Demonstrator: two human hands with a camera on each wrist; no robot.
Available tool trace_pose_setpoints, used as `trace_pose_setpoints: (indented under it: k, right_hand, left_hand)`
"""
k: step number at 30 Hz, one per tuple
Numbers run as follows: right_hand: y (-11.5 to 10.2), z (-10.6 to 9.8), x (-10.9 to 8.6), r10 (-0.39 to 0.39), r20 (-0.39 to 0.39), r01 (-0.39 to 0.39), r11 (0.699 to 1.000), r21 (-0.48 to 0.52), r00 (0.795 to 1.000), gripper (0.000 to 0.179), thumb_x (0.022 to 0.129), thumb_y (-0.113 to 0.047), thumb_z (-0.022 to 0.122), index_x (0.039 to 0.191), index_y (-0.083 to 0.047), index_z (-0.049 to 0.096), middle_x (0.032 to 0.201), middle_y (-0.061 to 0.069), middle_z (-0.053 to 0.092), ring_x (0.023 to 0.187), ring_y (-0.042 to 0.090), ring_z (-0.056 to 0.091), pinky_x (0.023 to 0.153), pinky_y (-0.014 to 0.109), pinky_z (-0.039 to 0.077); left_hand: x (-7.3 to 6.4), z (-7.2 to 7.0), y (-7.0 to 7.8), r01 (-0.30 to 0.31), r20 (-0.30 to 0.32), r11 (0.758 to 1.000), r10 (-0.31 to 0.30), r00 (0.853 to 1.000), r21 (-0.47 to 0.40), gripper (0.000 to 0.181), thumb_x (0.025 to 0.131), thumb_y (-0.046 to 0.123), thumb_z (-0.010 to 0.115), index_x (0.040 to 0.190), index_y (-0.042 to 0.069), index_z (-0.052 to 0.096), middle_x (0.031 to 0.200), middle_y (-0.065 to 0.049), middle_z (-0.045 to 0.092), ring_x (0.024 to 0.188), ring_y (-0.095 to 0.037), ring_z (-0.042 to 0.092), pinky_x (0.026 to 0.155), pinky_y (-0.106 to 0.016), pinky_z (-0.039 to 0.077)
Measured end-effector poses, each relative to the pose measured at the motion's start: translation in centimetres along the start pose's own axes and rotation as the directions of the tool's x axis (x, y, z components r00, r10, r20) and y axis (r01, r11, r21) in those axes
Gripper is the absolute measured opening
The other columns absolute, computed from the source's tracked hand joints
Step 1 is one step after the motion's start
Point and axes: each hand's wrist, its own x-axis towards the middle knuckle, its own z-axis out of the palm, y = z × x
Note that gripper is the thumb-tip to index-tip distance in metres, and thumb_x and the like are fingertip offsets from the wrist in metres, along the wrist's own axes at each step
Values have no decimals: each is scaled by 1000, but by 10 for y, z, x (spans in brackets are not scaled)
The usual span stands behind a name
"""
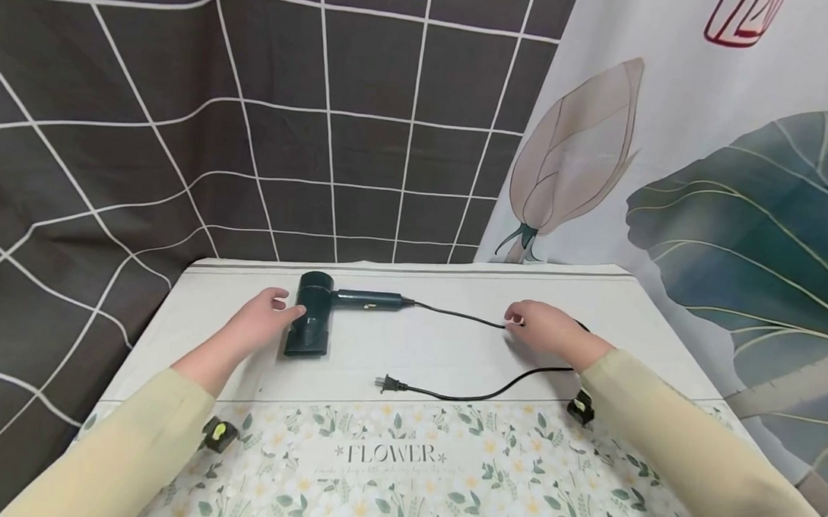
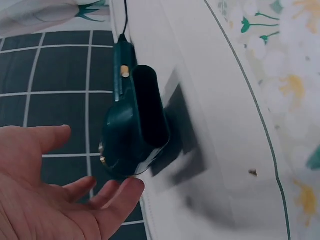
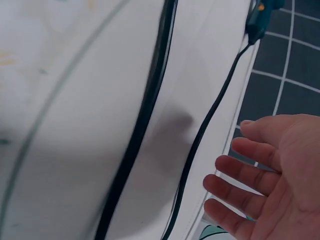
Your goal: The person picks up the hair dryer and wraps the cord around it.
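A dark green hair dryer (image 1: 314,316) lies on the white tablecloth, its handle (image 1: 368,299) pointing right. Just left of its barrel is my left hand (image 1: 264,319), fingers loosely bent and thumb near the barrel. In the left wrist view that hand (image 2: 75,195) has its palm facing the dryer (image 2: 125,130), fingertips close beside the barrel's end. My right hand (image 1: 542,325) hovers over the black power cord (image 1: 460,315). Seen from the right wrist, the fingers of that hand (image 3: 270,180) are spread and relaxed, apart from the cord (image 3: 200,132), holding nothing.
The cord loops back under the right forearm to a two-pin plug (image 1: 390,383) lying at the middle. A floral band with the word FLOWER (image 1: 390,453) crosses the front of the tablecloth. Dark checked cloth (image 1: 363,135) hangs behind, and a leaf-patterned curtain (image 1: 764,225) at right.
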Motion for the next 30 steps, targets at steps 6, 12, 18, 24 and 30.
trace_pose_setpoints:
  k: [6, 12, 18, 24, 30]
  right_hand:
    - [-1, 3, 20, 0, 90, 6, 998, -69, 996, 21, 97, -15, 59, 111, -2, 68, 106, 11, 69, 98, 26, 63, 89, 46, 49]
    - [-6, 2, 23, -12, 107, 24, 994, -108, 994, 18, 96, -10, 60, 109, -1, 68, 104, 12, 68, 95, 27, 63, 88, 45, 50]
    - [-3, 4, 28, -55, 81, 66, 989, -130, 995, 7, 94, -7, 64, 99, -5, 68, 93, 7, 65, 81, 20, 58, 79, 40, 50]
    - [1, 6, 32, -73, 82, 82, 989, -124, 994, 6, 93, -11, 68, 93, -5, 67, 88, 4, 63, 78, 19, 54, 75, 38, 49]
    - [2, 10, 34, -79, 68, 88, 987, -135, 995, 3, 91, -6, 68, 89, -9, 68, 88, 3, 64, 78, 18, 56, 77, 39, 50]
  left_hand:
    - [20, 13, 4, 57, 23, 998, -57, 998, 16, 80, 100, 39, 53, 153, -8, 15, 148, -35, 34, 135, -48, 38, 108, -60, 34]
    - [32, 19, 6, 85, 38, 996, -85, 996, 26, 86, 99, 40, 56, 153, -10, 10, 148, -37, 31, 135, -49, 38, 108, -58, 35]
    - [37, 18, 10, 109, 37, 994, -109, 993, 5, 89, 98, 40, 56, 151, -13, 9, 146, -39, 32, 134, -49, 39, 108, -58, 35]
    - [46, 20, 8, 115, 42, 993, -114, 993, -14, 88, 97, 43, 58, 146, -18, 18, 135, -36, 44, 123, -45, 50, 100, -52, 46]
    - [54, 20, 7, 133, 49, 991, -133, 990, 0, 88, 94, 46, 59, 142, -20, 28, 129, -33, 49, 113, -40, 56, 92, -48, 51]
